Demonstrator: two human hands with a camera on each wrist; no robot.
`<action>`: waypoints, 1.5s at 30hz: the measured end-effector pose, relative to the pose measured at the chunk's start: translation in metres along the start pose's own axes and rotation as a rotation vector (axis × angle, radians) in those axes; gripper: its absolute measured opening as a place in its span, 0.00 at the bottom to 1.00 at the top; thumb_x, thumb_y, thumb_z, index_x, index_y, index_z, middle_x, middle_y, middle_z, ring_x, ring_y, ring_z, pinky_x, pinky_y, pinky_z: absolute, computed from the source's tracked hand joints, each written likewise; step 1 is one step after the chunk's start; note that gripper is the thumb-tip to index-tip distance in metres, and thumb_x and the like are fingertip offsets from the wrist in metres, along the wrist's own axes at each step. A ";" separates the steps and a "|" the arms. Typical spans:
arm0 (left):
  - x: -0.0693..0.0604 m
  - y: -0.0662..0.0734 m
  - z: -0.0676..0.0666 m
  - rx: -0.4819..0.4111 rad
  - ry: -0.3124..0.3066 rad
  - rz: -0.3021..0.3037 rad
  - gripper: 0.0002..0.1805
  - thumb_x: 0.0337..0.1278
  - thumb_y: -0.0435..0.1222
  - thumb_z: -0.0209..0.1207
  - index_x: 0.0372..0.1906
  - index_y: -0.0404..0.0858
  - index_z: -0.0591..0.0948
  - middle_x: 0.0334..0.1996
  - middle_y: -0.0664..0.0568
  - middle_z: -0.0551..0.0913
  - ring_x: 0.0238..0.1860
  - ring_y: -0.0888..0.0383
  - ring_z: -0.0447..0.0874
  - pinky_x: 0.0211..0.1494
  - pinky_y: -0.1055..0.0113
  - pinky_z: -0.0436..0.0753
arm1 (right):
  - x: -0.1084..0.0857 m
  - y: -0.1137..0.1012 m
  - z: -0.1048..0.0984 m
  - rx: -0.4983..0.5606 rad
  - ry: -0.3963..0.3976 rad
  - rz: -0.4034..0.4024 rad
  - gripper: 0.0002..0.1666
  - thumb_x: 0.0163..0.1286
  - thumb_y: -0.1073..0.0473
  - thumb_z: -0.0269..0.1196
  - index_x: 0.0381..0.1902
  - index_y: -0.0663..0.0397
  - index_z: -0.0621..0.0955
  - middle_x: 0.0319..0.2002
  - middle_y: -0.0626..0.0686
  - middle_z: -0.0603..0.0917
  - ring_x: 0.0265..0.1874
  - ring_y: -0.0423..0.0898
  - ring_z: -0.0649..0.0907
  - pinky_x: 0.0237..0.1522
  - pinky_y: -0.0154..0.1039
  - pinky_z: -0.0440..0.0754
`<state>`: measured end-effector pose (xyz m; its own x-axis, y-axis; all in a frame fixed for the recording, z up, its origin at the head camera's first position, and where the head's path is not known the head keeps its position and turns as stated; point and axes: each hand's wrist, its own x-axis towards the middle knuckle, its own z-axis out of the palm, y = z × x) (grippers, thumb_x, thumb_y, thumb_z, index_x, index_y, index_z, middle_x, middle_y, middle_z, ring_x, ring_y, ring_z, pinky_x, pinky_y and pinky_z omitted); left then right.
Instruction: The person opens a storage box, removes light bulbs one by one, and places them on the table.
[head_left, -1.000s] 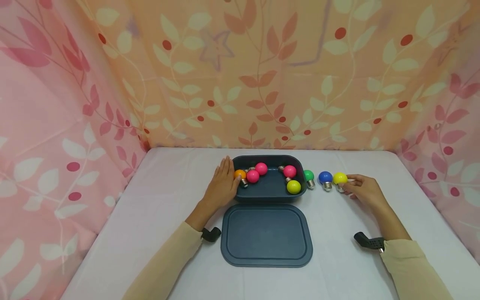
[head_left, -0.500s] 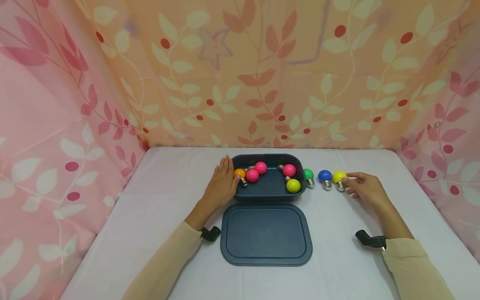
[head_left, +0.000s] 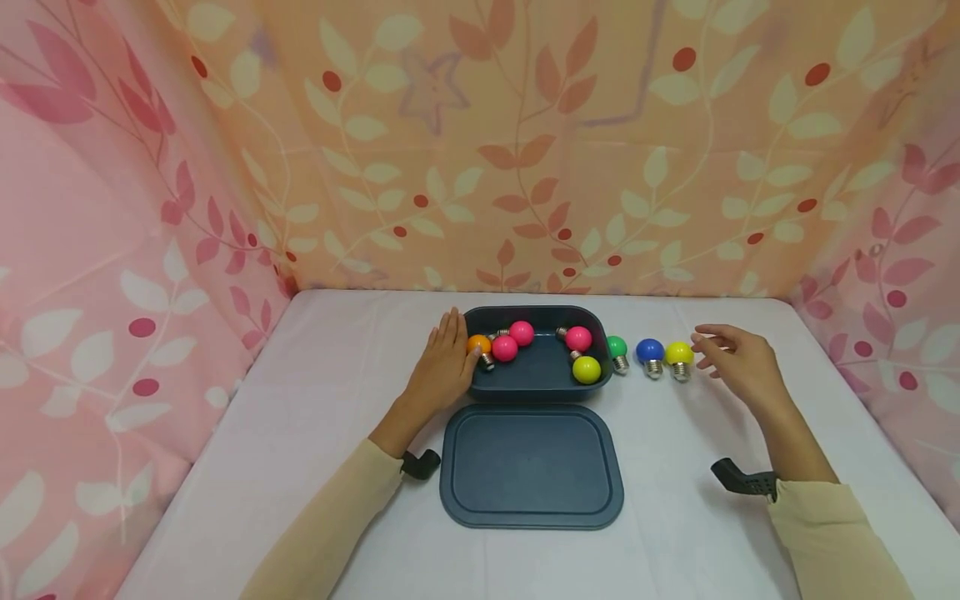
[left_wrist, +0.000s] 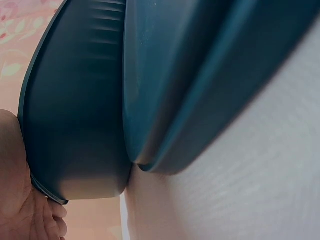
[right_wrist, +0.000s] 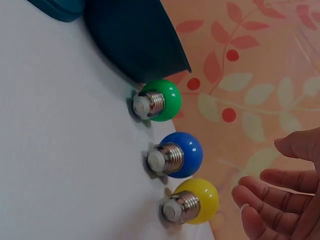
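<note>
My left hand (head_left: 441, 362) rests along the left side of a dark blue-grey plastic box (head_left: 540, 395), its thumb over the rim by an orange bulb (head_left: 478, 344). Inside the box lie several pink bulbs (head_left: 505, 348) and a yellow-green bulb (head_left: 587, 370). To the right of the box stand a green bulb (right_wrist: 167, 100), a blue bulb (right_wrist: 190, 155) and a yellow bulb (right_wrist: 206, 201) in a row on the table. Just right of the yellow bulb, my right hand (head_left: 738, 358) hovers apart from it, fingers loosely bent and holding nothing.
A flat dark lid (head_left: 532, 467) lies on the white-covered table (head_left: 300, 500) in front of the box. Floral curtains (head_left: 517, 167) enclose the table at the back and both sides.
My right hand has let go of the yellow bulb and drawn back slightly up and to the right. The left hand stays at the box.
</note>
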<state>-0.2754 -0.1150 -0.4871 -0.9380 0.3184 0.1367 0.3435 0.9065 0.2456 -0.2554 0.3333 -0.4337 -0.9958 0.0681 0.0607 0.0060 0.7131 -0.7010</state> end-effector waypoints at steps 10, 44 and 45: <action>-0.001 0.001 -0.001 -0.023 0.017 -0.009 0.38 0.82 0.50 0.35 0.79 0.27 0.47 0.81 0.36 0.42 0.81 0.41 0.37 0.81 0.49 0.44 | -0.013 -0.033 0.008 0.050 -0.015 -0.067 0.33 0.78 0.41 0.56 0.65 0.60 0.77 0.48 0.66 0.86 0.32 0.42 0.87 0.31 0.31 0.84; -0.001 0.003 -0.001 -0.027 0.026 -0.008 0.38 0.82 0.51 0.34 0.79 0.27 0.48 0.81 0.37 0.43 0.81 0.42 0.39 0.81 0.49 0.46 | 0.005 -0.127 0.100 0.048 -0.253 -0.310 0.23 0.71 0.51 0.67 0.58 0.59 0.83 0.44 0.57 0.88 0.37 0.54 0.87 0.37 0.40 0.87; -0.001 0.002 -0.001 -0.027 0.025 -0.009 0.38 0.82 0.51 0.34 0.80 0.27 0.48 0.81 0.37 0.43 0.81 0.42 0.39 0.81 0.50 0.45 | 0.006 -0.130 0.102 0.046 -0.256 -0.316 0.24 0.71 0.51 0.67 0.58 0.59 0.83 0.44 0.57 0.88 0.36 0.54 0.87 0.37 0.41 0.87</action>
<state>-0.2732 -0.1137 -0.4859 -0.9397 0.3030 0.1585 0.3366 0.9014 0.2723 -0.2715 0.1698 -0.4154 -0.9386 -0.3290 0.1035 -0.3020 0.6391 -0.7073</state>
